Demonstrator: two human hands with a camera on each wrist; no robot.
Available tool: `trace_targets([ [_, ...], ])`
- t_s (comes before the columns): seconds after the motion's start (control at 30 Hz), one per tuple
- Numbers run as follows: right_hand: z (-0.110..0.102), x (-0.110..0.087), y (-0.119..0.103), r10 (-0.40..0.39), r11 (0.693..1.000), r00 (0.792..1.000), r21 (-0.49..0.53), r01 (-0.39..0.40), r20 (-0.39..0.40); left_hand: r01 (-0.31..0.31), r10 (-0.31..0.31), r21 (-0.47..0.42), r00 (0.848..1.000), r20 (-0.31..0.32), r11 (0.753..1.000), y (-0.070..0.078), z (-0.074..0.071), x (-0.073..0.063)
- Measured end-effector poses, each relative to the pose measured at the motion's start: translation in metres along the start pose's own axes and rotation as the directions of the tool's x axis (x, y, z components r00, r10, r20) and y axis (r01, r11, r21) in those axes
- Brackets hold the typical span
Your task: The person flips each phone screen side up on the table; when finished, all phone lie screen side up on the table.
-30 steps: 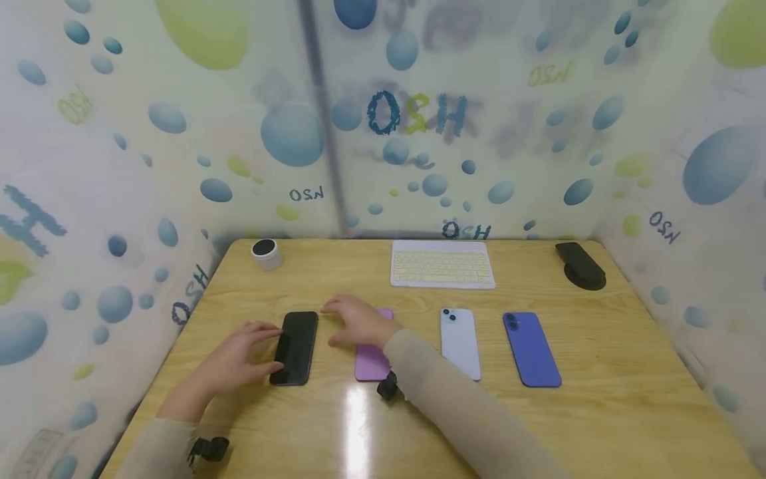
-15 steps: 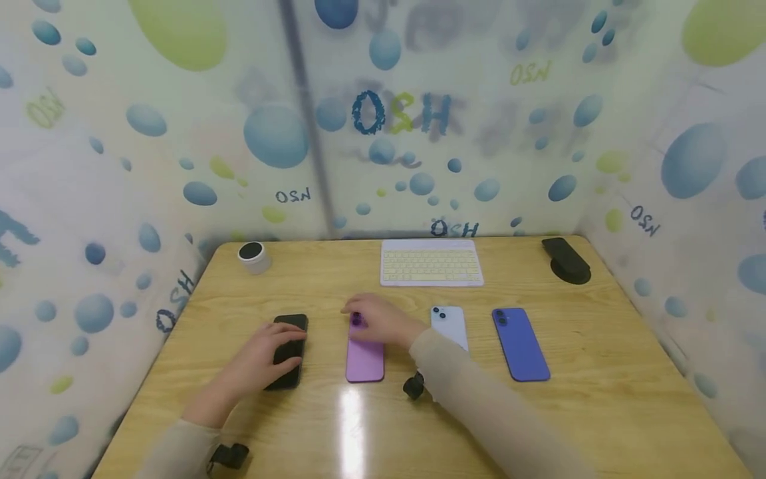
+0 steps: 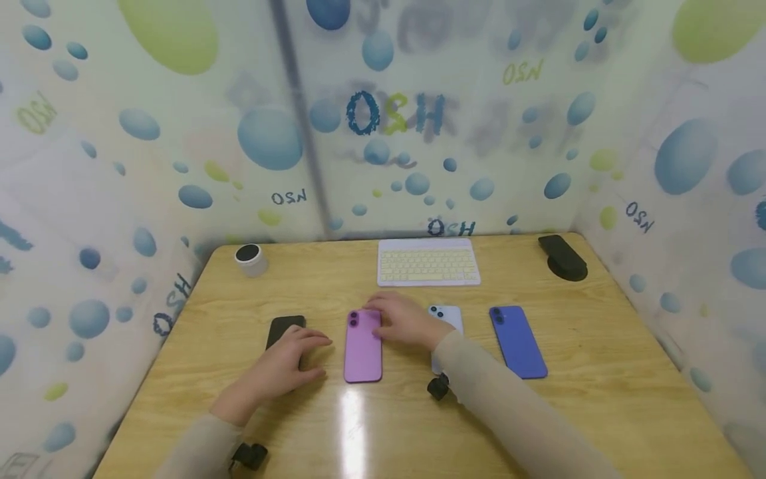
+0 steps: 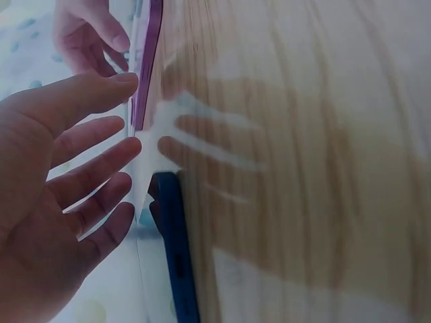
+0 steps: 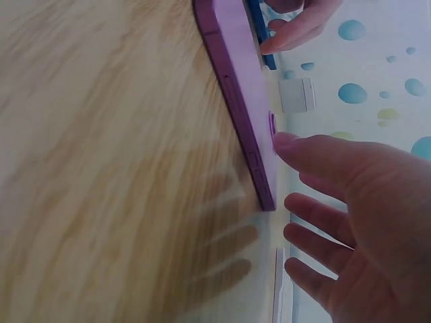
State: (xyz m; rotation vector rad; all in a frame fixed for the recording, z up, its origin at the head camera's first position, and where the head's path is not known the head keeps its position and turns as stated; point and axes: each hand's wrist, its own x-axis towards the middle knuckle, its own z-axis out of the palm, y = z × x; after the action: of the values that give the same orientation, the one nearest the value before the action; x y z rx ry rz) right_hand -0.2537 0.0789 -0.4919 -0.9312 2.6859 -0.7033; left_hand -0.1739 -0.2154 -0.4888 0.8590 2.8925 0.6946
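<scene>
A pink phone lies on the wooden table, camera side up. My right hand hovers at its upper right edge, fingers loosely spread; in the right wrist view the thumb overlaps its camera bump. To its left lies a black phone, partly hidden under my left hand. The left fingers and thumb reach past it toward the pink phone, with nothing between them. In the left wrist view the black phone sits below the spread fingers. A light blue phone is partly covered by my right hand and sleeve.
A blue phone lies to the right. Behind the phones are a white keyboard, a small white cylinder with a dark top at back left, and a black stand-like object at back right. Patterned curtains enclose the table.
My left hand has moved right, from beside the black phone to across it. My right hand has passed over the pink phone to its right edge. The head view has shifted slightly.
</scene>
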Motion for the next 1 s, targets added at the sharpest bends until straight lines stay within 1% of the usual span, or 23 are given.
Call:
trace_targets([
  [0.1, -0.002, -0.007, 0.007, 0.006, 1.000, 1.000, 0.013, -0.006, -0.010, 0.001, -0.001, 0.009, 1.000, 0.001, 1.000, 0.004, 0.003, 0.004],
  [0.2, -0.004, -0.012, 0.014, -0.007, 1.000, 1.000, 0.026, 0.007, -0.019, 0.008, -0.008, 0.016, 1.000, 0.013, 1.000, 0.006, 0.005, 0.006],
  [0.37, -0.004, -0.021, 0.022, -0.016, 0.999, 1.000, 0.038, 0.016, -0.024, 0.019, -0.019, -0.003, 0.999, 0.031, 1.000, 0.008, 0.009, 0.008],
  [0.53, -0.005, -0.027, 0.025, -0.033, 0.998, 0.999, 0.054, 0.034, -0.018, 0.016, -0.016, -0.017, 0.999, 0.042, 1.000, 0.012, 0.011, 0.009],
  [0.73, -0.002, -0.027, 0.027, -0.048, 0.996, 0.999, 0.070, 0.049, -0.012, 0.026, -0.027, 0.004, 0.998, 0.055, 1.000, 0.015, 0.013, 0.012],
  [1.0, 0.004, -0.024, 0.030, -0.082, 0.995, 0.996, 0.053, 0.083, -0.020, 0.016, -0.016, 0.012, 0.999, 0.042, 1.000, 0.016, 0.016, 0.015],
])
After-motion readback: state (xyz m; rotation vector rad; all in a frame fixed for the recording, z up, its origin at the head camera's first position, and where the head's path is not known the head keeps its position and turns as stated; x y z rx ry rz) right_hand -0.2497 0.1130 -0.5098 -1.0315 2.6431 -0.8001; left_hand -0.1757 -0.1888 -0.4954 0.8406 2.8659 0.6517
